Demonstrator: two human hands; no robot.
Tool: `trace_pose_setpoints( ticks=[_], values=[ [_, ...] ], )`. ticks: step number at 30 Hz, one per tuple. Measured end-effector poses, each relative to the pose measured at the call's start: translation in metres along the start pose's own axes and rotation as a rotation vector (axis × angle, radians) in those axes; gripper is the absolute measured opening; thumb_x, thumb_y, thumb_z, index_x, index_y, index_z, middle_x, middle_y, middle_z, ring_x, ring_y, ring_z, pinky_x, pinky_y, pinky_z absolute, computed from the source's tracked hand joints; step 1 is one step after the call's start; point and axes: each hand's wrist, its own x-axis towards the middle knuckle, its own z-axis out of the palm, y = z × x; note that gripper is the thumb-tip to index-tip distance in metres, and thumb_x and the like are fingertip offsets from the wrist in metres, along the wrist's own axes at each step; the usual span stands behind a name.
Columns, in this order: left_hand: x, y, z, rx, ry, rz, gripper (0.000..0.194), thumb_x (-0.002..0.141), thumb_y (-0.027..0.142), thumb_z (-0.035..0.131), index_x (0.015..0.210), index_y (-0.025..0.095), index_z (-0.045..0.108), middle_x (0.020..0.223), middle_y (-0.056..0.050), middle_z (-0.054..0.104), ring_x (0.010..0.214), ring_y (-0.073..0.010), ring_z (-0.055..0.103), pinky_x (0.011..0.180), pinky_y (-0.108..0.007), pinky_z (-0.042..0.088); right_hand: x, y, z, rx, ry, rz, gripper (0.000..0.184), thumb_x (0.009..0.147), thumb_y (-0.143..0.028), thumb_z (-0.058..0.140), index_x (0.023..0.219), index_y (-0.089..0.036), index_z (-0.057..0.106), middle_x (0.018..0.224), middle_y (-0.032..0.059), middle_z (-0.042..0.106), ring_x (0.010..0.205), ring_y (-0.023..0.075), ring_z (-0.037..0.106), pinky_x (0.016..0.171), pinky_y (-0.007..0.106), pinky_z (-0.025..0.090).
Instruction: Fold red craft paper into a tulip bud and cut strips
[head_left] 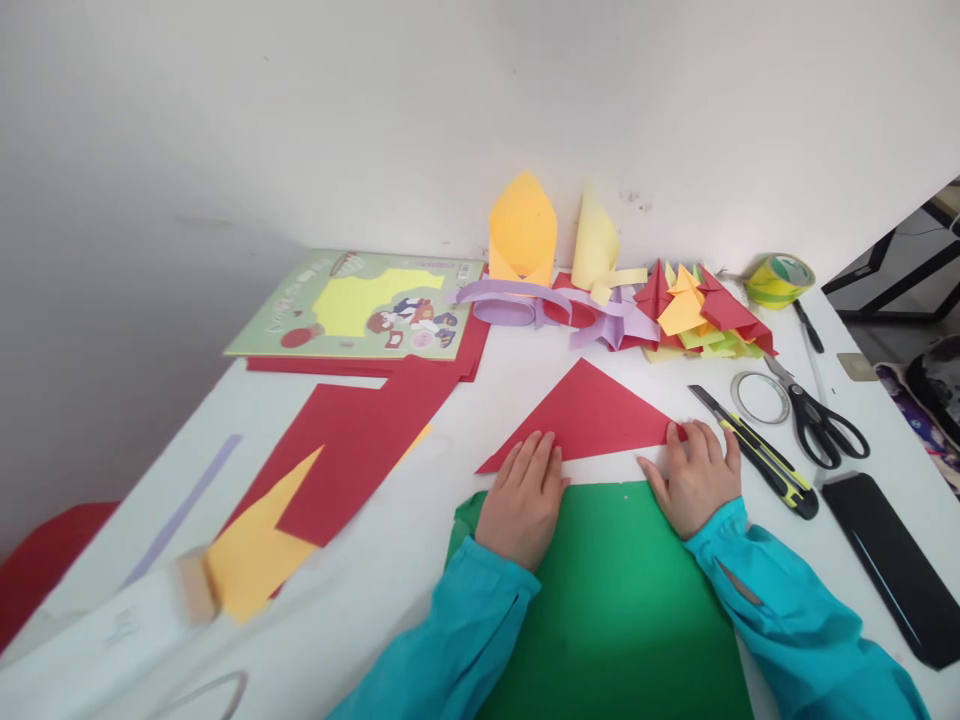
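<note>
Nearest the camera, a green sheet lies flat on the white bench, partly under both turquoise sleeves. The left hand rests with its heel on the sheet's far left corner, fingers spread flat and pressing the near edge of a red paper triangle. The right hand sits at the sheet's far right corner, fingers extended and pinning the triangle's right tip to the bench; neither hand is closed around anything.

The triangle lies just beyond the green sheet, its point aimed away. As a judgement, the red paper has had one diagonal fold made and is being flattened along its long edge; any further folds are not yet done, and the green sheet looks unfolded.

To the left lie larger red sheets with a yellow piece on top, blurred at the near end. To the right, a utility knife, a ring of clear tape, scissors and a black case.

Farther back are a green craft booklet on more red paper, lilac paper loops, an orange folded shape, a pale yellow curl, a heap of finished red and yellow folded pieces, and a yellow-green tape roll against the wall.
</note>
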Motion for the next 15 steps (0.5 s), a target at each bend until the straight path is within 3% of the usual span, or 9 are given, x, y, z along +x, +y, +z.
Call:
trace_pose_setpoints(
  ticks=[4,9,15],
  values=[
    [0.005,-0.008,0.002,-0.069,-0.011,0.072,0.027,0.086,0.006,0.040,0.098,0.006,0.065,0.096,-0.018,0.066,0.096,-0.0256,0.061,0.079,-0.039,0.052,-0.001,0.003,0.003,0.036,0.009,-0.024,0.052,0.085,-0.048,0.046,0.112,-0.006,0.058,0.107,0.0198,0.059,0.109,0.0314,0.045,0.101,0.052,0.020],
    [0.013,-0.011,-0.003,-0.005,-0.031,0.154,0.030,0.086,0.004,0.038,0.095,0.008,0.066,0.093,-0.017,0.066,0.088,-0.0238,0.062,0.073,-0.038,0.054,0.004,0.000,0.002,0.073,0.024,-0.047,0.044,0.086,-0.043,0.047,0.108,-0.007,0.060,0.105,0.0179,0.061,0.107,0.0293,0.048,0.102,0.052,0.020],
    [0.016,-0.012,-0.002,0.020,0.007,0.208,0.025,0.084,0.005,0.042,0.093,0.006,0.065,0.090,-0.016,0.065,0.084,-0.0244,0.059,0.069,-0.037,0.052,0.013,-0.011,0.010,0.191,0.083,-0.263,0.024,0.087,-0.031,0.052,0.100,-0.015,0.064,0.096,0.0103,0.064,0.097,0.0226,0.051,0.098,0.044,0.028]
  ],
)
